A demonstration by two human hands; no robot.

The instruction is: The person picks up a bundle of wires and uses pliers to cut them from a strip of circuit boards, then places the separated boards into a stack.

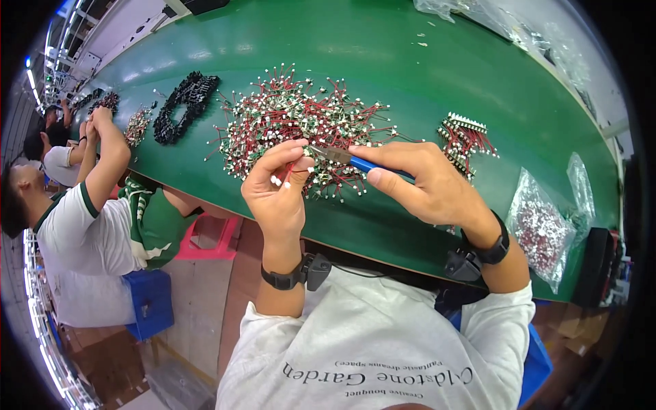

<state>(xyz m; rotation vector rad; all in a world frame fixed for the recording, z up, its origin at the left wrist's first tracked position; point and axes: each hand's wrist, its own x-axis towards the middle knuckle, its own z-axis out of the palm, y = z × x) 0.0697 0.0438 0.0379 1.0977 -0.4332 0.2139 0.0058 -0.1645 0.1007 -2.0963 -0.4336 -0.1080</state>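
Note:
My left hand [279, 195] pinches a small wired connector piece [287, 179], with red leads and white plug ends showing below the fingertips. In my right hand [434, 181] is a pair of blue-handled pliers [369, 166]. Their metal jaws point left and reach the part at my left fingertips; whether they close on it is too small to tell. Just beyond both hands lies a large heap of red-wired parts with white connectors [294, 113] on the green table [383, 239].
Right of the heap sit neatly lined-up wired parts [468, 133]. A clear plastic bag of similar parts [540, 229] lies at the right, near a black box [594, 266]. Black parts form a ring [184, 106] to the left. Several co-workers sit at left, near a pink stool [208, 239].

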